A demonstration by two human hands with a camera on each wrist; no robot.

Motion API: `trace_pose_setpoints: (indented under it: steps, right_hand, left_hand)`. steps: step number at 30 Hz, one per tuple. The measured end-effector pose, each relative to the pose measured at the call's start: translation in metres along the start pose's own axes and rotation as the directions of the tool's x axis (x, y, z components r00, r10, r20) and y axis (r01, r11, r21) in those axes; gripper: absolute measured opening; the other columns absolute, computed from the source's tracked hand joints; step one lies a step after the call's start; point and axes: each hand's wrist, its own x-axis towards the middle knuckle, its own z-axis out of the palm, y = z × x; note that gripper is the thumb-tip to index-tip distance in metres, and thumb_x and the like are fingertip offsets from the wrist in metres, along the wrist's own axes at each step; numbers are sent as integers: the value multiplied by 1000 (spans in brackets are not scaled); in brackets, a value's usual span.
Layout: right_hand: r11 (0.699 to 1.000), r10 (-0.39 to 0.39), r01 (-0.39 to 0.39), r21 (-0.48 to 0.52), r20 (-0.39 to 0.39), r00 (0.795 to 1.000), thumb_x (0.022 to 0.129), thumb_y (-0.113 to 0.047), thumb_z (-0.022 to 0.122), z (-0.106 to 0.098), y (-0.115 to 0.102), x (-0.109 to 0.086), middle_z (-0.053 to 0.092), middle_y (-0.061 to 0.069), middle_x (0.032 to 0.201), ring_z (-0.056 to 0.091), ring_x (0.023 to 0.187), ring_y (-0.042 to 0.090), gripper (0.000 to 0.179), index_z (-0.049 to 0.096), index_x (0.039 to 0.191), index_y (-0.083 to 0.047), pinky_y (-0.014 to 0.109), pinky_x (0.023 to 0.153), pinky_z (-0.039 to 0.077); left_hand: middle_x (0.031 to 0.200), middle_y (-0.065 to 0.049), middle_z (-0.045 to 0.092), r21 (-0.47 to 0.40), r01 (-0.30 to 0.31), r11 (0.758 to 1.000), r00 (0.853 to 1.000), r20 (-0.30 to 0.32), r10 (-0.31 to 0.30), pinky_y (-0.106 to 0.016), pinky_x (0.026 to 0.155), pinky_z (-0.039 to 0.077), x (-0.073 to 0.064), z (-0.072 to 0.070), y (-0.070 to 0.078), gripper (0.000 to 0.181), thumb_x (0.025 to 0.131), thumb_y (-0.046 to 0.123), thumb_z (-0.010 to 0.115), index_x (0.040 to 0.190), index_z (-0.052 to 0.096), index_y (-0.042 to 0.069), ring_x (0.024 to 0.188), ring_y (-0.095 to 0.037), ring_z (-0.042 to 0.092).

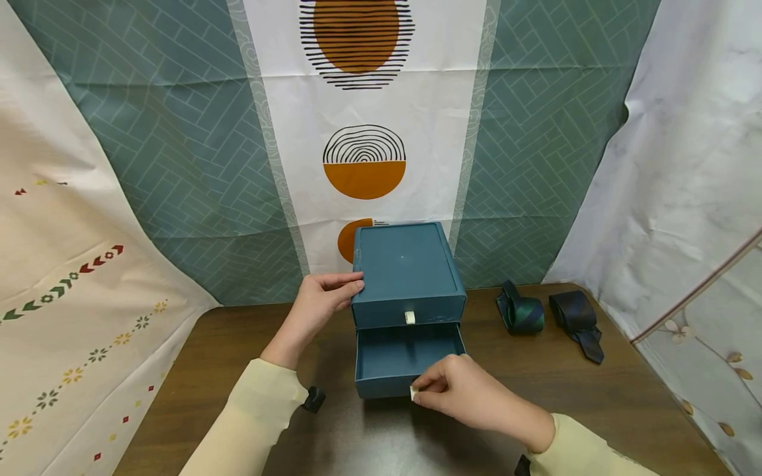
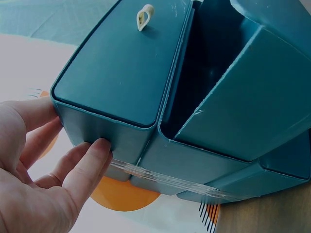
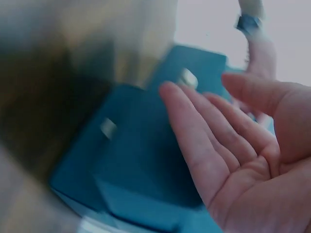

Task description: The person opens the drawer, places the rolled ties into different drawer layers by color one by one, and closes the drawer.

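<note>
Your R hand (image 1: pixel 463 391) is pinching the drawer tab (image 1: pixel 413 393), nearside of the cabinet (image 1: pixel 409 264); L hand (image 1: pixel 317 303), w/ fingers spread, is touching its L side.

This looks like a small set-up corner dressed in household furnishings; what kind of room lies around it cannot be told. Printed fabric hangs on three sides: beyond the hands (image 1: pixel 461 391), a green-and-white cloth (image 1: pixel 364 106) with orange circles; to their left, a cream cloth (image 1: pixel 89 311) with rows of little flowers; to their right, a pale cloth (image 1: pixel 661 198). The brown wood-look tabletop (image 1: pixel 208 370) below the hands carries home goods: a blue drawer unit (image 1: pixel 407 264) within their reach and, farther right, two rolled neckties (image 1: pixel 526 315).
</note>
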Motion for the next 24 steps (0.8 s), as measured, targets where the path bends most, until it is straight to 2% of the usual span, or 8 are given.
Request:
trace_pose_setpoints:
  steps: [5,10,13,17,18,20,22,24]
  right_hand:
    - [1000,6,-6,7,-31,999,85,-36,67,-36,-20,2,69,-6,73,64,66,14,15,74,91,-24,30,54,54]
    - [996,-5,22,81,-201,980,85,-35,68,-79,-31,8,72,6,84,67,74,20,22,73,96,-17,32,64,58]
    - [998,-4,27,62,-342,940,85,-38,67,-106,-25,13,73,9,91,69,78,19,29,72,101,-13,28,68,58]
    - [997,18,-52,-52,-513,858,87,-47,61,-136,-2,20,72,7,98,68,80,12,36,71,106,-18,24,66,56]
    - [995,38,-85,-61,-542,840,87,-48,60,-142,6,21,71,6,101,67,76,14,37,70,108,-20,26,63,56]
    - [987,78,-144,-67,-586,807,88,-50,57,-151,23,23,69,6,110,65,83,16,39,68,111,-20,28,64,54]
    - [979,119,-194,-58,-611,783,90,-49,54,-158,41,24,65,9,118,62,93,23,42,66,116,-19,34,68,54]
    - [973,158,-229,-38,-616,772,92,-46,52,-161,62,24,61,13,124,58,102,31,45,63,121,-14,41,73,53]
  left_hand:
    - [118,3,65,-7,2,1000,1000,-5,-2,-33,90,52,-1,0,0,31,83,35,70,111,71,22,106,-14,64]
    - [119,2,65,-3,-3,1000,1000,-1,3,-34,91,52,-1,0,-1,32,84,35,70,112,70,20,106,-15,63]
    - [118,2,66,-2,2,1000,1000,-4,-2,-33,91,52,-1,0,-2,32,83,35,70,112,70,21,106,-14,63]
    - [117,4,66,1,9,1000,1000,-6,-9,-33,91,52,-1,0,-2,31,83,36,70,111,71,22,106,-14,63]
    - [117,4,66,2,10,1000,1000,-5,-10,-33,91,52,-1,0,-2,32,82,37,70,111,71,23,106,-13,63]
    - [117,4,66,6,8,1000,1000,-5,-8,-33,92,52,-1,0,-1,32,82,38,70,111,71,23,106,-13,63]
    - [117,5,66,6,6,1000,1000,-7,-6,-33,92,52,0,0,-1,32,82,38,70,111,71,23,106,-13,63]
    - [117,5,66,9,-1,1000,1000,-9,1,-33,92,52,0,0,-1,32,82,38,70,111,71,23,106,-13,63]
